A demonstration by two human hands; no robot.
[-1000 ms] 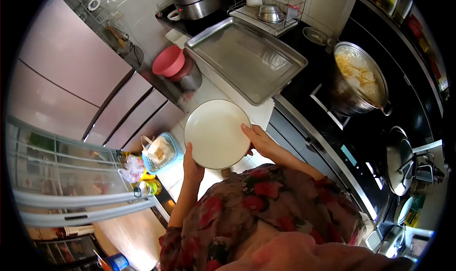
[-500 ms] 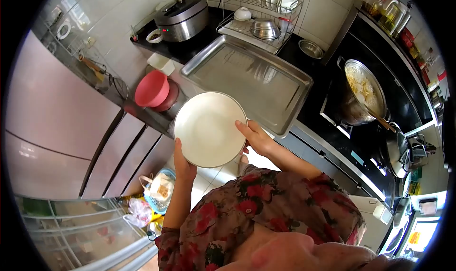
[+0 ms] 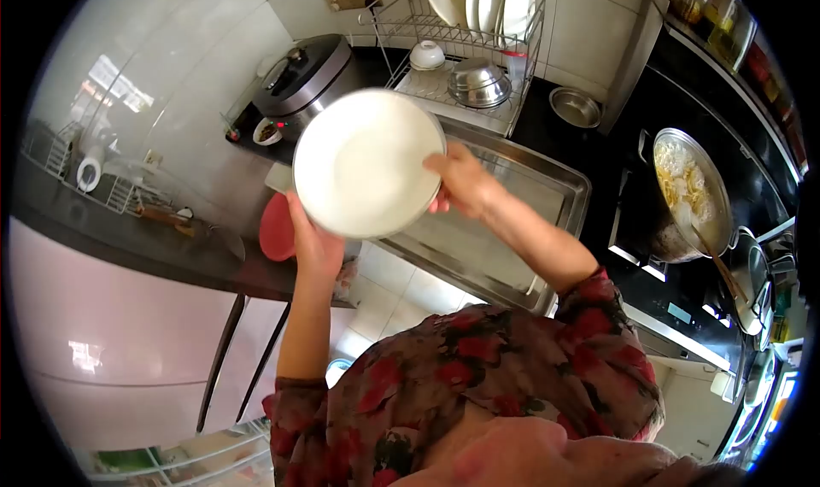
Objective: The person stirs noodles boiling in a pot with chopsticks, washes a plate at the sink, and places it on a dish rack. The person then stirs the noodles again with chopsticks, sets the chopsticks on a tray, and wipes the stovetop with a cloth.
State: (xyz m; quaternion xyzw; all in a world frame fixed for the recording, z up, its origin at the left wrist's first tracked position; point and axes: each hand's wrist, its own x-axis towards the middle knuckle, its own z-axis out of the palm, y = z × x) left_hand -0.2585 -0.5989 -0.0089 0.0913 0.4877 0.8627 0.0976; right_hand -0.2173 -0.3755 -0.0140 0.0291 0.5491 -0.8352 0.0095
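A round cream-white bowl [image 3: 367, 167] with a thin dark rim is between my two hands, its bare inside turned up toward me. My left hand [image 3: 316, 246] grips the lower left of the rim, thumb up along the side. On the right edge, my right hand [image 3: 461, 179] has its thumb over the rim and its fingers underneath, partly hidden. Beneath and beyond the bowl lies a large metal tray [image 3: 491, 252], partly covered by it. A pink basin [image 3: 277, 229] shows just left of my left hand.
A rice cooker [image 3: 323, 73] stands at the back left. A wire dish rack [image 3: 397, 30] holds plates, a white bowl [image 3: 427, 55] and metal bowls [image 3: 478, 85]. Right, a pot [image 3: 670, 243] of noodle-like food with a wooden utensil [image 3: 724, 269] sits on the stove.
Both hands have raised the bowl and moved it away from my body, toward the rice cooker and rack. The whole view has also shifted, and the bowl now hides part of the tray.
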